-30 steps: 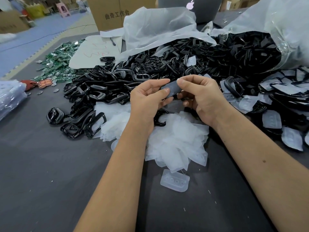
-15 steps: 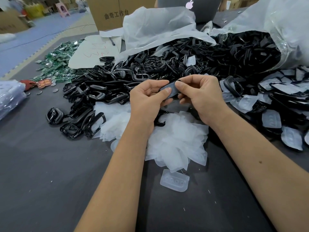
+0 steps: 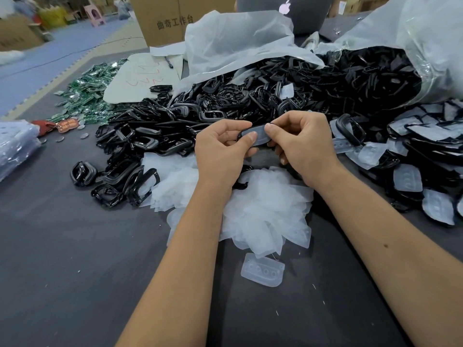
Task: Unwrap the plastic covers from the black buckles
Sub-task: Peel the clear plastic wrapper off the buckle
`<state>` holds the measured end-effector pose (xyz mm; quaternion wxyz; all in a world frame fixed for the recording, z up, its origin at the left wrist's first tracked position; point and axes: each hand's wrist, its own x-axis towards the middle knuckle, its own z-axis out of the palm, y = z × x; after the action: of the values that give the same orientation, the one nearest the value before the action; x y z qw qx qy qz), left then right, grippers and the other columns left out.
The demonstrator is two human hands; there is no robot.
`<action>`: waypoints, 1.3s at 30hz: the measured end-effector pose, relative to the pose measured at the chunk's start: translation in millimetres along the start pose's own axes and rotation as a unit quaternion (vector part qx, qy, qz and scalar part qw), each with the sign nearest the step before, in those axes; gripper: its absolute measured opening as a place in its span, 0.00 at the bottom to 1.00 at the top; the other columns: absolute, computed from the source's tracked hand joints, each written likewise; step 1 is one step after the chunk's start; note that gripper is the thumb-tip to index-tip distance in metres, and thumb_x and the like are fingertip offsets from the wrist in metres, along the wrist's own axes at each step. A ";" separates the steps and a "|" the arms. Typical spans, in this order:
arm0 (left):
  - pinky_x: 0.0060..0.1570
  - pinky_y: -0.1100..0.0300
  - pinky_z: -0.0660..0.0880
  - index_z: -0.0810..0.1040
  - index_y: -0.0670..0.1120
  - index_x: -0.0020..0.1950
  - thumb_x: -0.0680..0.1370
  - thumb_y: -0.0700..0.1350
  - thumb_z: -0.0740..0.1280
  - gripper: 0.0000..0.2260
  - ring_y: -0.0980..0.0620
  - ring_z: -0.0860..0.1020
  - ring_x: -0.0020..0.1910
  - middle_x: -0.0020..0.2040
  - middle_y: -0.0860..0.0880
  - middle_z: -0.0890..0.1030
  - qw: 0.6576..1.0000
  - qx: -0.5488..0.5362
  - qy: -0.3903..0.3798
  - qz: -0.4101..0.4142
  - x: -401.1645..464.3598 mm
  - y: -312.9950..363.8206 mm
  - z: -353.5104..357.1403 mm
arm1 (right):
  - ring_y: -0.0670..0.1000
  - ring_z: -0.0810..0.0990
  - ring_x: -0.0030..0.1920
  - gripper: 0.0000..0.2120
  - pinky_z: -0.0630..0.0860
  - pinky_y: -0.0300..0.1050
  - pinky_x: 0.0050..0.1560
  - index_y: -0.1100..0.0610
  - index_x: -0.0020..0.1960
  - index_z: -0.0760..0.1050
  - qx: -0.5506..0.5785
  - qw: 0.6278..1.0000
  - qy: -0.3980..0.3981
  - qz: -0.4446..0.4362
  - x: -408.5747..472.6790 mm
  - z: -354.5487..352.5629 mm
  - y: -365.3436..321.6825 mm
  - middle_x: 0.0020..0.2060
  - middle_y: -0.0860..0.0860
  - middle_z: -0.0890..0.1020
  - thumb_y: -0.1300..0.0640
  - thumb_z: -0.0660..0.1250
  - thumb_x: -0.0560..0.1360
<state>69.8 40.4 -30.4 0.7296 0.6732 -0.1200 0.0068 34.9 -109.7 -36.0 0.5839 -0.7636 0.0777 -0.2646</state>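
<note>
Both hands hold one black buckle (image 3: 260,134) wrapped in a translucent plastic cover, above the table's middle. My left hand (image 3: 223,151) pinches its left end between thumb and fingers. My right hand (image 3: 304,144) pinches its right end, thumb tip on the cover. Bare black buckles (image 3: 155,139) lie heaped behind and to the left. Under my wrists sits a pile of removed clear covers (image 3: 263,209), with one loose cover (image 3: 263,270) in front. Covered buckles (image 3: 426,156) are stacked at the right.
A large clear bag (image 3: 413,46) spills black buckles at the back right. Green tags (image 3: 87,96), a paper sheet (image 3: 147,73), a cardboard box (image 3: 172,18) and a laptop (image 3: 288,11) stand behind. A plastic packet (image 3: 15,146) lies at the left on the dark table (image 3: 75,271).
The two hands have drawn slightly closer on the wrapped buckle, and my right thumb has slid along the cover. Nothing else on the table has moved.
</note>
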 end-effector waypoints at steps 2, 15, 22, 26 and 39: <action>0.40 0.60 0.82 0.85 0.42 0.49 0.75 0.32 0.75 0.07 0.46 0.86 0.38 0.43 0.42 0.87 1.000 0.019 0.004 0.012 0.0 0.2 0.2 | 0.55 0.77 0.25 0.07 0.73 0.43 0.24 0.56 0.41 0.82 0.010 1.000 -0.002 0.007 -0.7 -0.3 -1.5 0.30 0.54 0.83 0.58 0.74 0.77; 0.40 0.60 0.82 0.84 0.42 0.47 0.75 0.31 0.75 0.08 0.45 0.84 0.41 0.43 0.40 0.86 0.999 -0.018 -0.017 0.032 -0.6 -0.3 0.1 | 0.45 0.82 0.34 0.06 0.76 0.39 0.28 0.56 0.45 0.82 0.182 0.975 -0.038 0.119 -4.1 3.6 -11.1 0.35 0.49 0.84 0.66 0.73 0.77; 0.40 0.60 0.82 0.84 0.44 0.46 0.75 0.31 0.75 0.08 0.44 0.83 0.42 0.44 0.39 0.86 0.999 -0.032 -0.024 0.033 0.2 -0.3 0.0 | 0.49 0.83 0.38 0.05 0.77 0.39 0.30 0.57 0.46 0.83 0.236 0.959 -0.013 0.156 -7.1 8.4 -14.5 0.40 0.53 0.85 0.66 0.74 0.76; 0.40 0.59 0.83 0.84 0.44 0.45 0.75 0.31 0.75 0.08 0.42 0.83 0.42 0.44 0.39 0.86 0.999 -0.036 -0.016 0.026 0.4 -1.3 0.2 | 0.51 0.84 0.39 0.05 0.77 0.40 0.30 0.59 0.46 0.83 0.232 0.961 0.003 0.153 -7.9 9.6 -15.8 0.39 0.54 0.85 0.67 0.71 0.78; 0.39 0.63 0.81 0.85 0.39 0.49 0.75 0.29 0.74 0.07 0.50 0.85 0.38 0.39 0.44 0.87 0.999 -0.050 0.002 -0.010 0.3 -1.1 -2.2 | 0.48 0.81 0.29 0.03 0.79 0.44 0.26 0.56 0.48 0.84 0.012 0.999 -0.032 0.028 -5.1 2.7 -2.4 0.32 0.52 0.83 0.60 0.72 0.80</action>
<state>70.6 42.5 -31.6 0.7630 0.6367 -0.1119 -0.0056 31.4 -104.5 -35.8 0.6025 -0.7619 0.0772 -0.2247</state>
